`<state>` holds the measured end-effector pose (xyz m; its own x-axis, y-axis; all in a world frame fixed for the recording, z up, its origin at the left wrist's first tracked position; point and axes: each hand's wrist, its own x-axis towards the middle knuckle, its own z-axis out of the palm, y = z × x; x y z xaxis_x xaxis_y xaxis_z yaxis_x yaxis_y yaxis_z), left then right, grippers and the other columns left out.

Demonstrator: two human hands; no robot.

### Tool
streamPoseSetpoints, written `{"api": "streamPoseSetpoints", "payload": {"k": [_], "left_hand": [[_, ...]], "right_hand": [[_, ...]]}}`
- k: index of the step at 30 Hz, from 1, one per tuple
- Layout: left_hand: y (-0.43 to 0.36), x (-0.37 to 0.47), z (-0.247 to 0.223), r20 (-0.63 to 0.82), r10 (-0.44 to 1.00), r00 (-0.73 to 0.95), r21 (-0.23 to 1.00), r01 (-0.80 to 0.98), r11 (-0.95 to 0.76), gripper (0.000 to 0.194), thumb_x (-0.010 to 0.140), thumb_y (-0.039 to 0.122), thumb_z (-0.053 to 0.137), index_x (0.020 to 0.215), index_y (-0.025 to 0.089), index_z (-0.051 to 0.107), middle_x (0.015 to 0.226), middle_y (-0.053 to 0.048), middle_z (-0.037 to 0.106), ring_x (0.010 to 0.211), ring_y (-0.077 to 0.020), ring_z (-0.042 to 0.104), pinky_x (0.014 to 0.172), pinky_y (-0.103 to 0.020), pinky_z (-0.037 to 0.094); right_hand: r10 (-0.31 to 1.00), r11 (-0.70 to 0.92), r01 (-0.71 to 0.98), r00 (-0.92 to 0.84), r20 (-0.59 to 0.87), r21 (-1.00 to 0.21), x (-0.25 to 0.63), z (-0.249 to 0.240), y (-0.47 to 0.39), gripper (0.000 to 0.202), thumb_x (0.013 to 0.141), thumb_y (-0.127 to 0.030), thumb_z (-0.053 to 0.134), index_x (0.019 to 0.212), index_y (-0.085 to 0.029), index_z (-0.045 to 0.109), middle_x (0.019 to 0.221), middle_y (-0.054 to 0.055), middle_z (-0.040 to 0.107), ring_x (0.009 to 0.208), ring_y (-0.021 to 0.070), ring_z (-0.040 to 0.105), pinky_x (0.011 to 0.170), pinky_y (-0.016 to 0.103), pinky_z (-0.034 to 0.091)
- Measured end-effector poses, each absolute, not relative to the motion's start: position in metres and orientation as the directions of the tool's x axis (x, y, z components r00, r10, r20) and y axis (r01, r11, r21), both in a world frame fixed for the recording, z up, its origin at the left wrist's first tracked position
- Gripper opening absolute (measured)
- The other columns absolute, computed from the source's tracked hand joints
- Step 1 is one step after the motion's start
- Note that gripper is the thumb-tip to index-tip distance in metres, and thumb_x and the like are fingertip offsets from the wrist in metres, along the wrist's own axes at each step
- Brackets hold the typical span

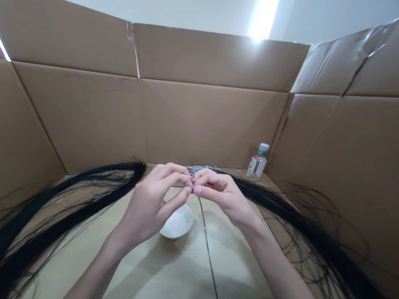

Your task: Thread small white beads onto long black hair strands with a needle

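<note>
My left hand (153, 203) and my right hand (226, 196) meet above the table, fingertips pinched and nearly touching. From between them a thin black strand of hair (209, 255) hangs straight down toward the near edge of the view. The exact spot where the fingers grip it is too small to make out. A small white bowl (176, 223) with whitish contents sits below my left fingers, partly covered by them. Just behind my right fingers lie the bundled, grey-tipped ends (204, 168) of a hair bundle.
Long black hair bundles (80, 215) sweep across the left side, and another bundle (294, 215) runs down the right with loose strands. A clear bottle (258, 162) with a white cap stands at the back right. Tall cardboard walls (212, 111) enclose the pale table (163, 298).
</note>
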<state>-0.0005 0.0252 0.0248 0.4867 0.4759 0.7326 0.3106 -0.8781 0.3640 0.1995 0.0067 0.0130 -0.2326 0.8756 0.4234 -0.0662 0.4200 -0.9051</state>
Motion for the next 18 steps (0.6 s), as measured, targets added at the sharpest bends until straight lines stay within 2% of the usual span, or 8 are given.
{"api": "streamPoseSetpoints", "payload": {"k": [2, 5, 9, 11, 14, 16, 18], "left_hand": [[0.026, 0.002, 0.024, 0.707, 0.532, 0.467, 0.437, 0.303, -0.847, 0.011, 0.102, 0.025, 0.054, 0.095, 0.024, 0.063, 0.108, -0.001, 0.064, 0.101, -0.0184, 0.061, 0.085, -0.032, 0.047], [0.031, 0.005, 0.024, 0.726, 0.597, 0.341, 0.540, 0.254, -0.802, 0.014, 0.101, 0.027, 0.053, 0.089, 0.023, 0.059, 0.104, -0.002, 0.061, 0.094, -0.0175, 0.061, 0.081, -0.030, 0.048], [0.041, 0.005, 0.028, 0.753, 0.633, 0.177, 0.599, 0.212, -0.772, 0.016, 0.100, 0.031, 0.054, 0.088, 0.022, 0.059, 0.101, -0.003, 0.061, 0.091, -0.0179, 0.062, 0.078, -0.029, 0.050], [0.047, 0.007, 0.032, 0.758, 0.632, 0.164, 0.596, 0.221, -0.772, 0.017, 0.099, 0.032, 0.055, 0.088, 0.021, 0.060, 0.098, -0.003, 0.062, 0.087, -0.0179, 0.062, 0.075, -0.029, 0.050], [0.056, 0.018, 0.040, 0.768, 0.621, 0.157, 0.582, 0.233, -0.779, 0.015, 0.095, 0.031, 0.058, 0.085, 0.020, 0.062, 0.094, -0.004, 0.064, 0.084, -0.0185, 0.062, 0.075, -0.030, 0.050], [0.064, 0.029, 0.048, 0.777, 0.614, 0.135, 0.576, 0.240, -0.782, 0.014, 0.093, 0.030, 0.059, 0.084, 0.019, 0.062, 0.094, -0.005, 0.066, 0.086, -0.0191, 0.062, 0.079, -0.031, 0.049], [0.073, 0.041, 0.057, 0.781, 0.616, 0.106, 0.581, 0.240, -0.778, 0.013, 0.092, 0.028, 0.060, 0.083, 0.019, 0.063, 0.096, -0.006, 0.068, 0.087, -0.0195, 0.063, 0.084, -0.033, 0.049]], "right_hand": [[0.881, 0.411, -0.069, -0.225, 0.416, -0.909, 0.199, 0.012, 0.007, 0.009, 0.086, -0.033, 0.078, 0.084, -0.024, 0.077, 0.097, 0.002, 0.066, 0.096, 0.0195, 0.059, 0.091, 0.035, 0.045], [0.895, 0.379, -0.067, -0.229, 0.384, -0.923, 0.198, 0.008, 0.003, 0.012, 0.084, -0.035, 0.080, 0.080, -0.024, 0.076, 0.093, 0.001, 0.067, 0.091, 0.0184, 0.059, 0.087, 0.034, 0.045], [0.919, 0.290, -0.065, -0.261, 0.297, -0.955, 0.198, -0.004, -0.008, 0.020, 0.080, -0.040, 0.083, 0.073, -0.022, 0.076, 0.093, 0.003, 0.071, 0.095, 0.0210, 0.062, 0.091, 0.035, 0.045], [0.940, 0.220, -0.081, -0.248, 0.233, -0.972, 0.201, -0.016, -0.015, 0.023, 0.083, -0.046, 0.080, 0.086, -0.023, 0.079, 0.101, 0.005, 0.074, 0.104, 0.0239, 0.064, 0.097, 0.038, 0.045], [0.976, 0.089, -0.150, -0.184, 0.116, -0.985, 0.212, -0.044, -0.031, 0.045, 0.091, -0.062, 0.065, 0.121, -0.029, 0.072, 0.118, 0.008, 0.074, 0.115, 0.0265, 0.064, 0.099, 0.042, 0.045], [0.984, -0.004, -0.210, -0.176, 0.034, -0.978, 0.220, -0.067, -0.049, 0.057, 0.092, -0.070, 0.057, 0.128, -0.026, 0.068, 0.119, 0.011, 0.075, 0.115, 0.0282, 0.065, 0.097, 0.043, 0.047], [0.986, -0.067, -0.263, -0.167, -0.023, -0.962, 0.226, -0.089, -0.073, 0.063, 0.092, -0.075, 0.053, 0.125, -0.023, 0.068, 0.118, 0.013, 0.075, 0.114, 0.0286, 0.066, 0.098, 0.043, 0.047]]}}
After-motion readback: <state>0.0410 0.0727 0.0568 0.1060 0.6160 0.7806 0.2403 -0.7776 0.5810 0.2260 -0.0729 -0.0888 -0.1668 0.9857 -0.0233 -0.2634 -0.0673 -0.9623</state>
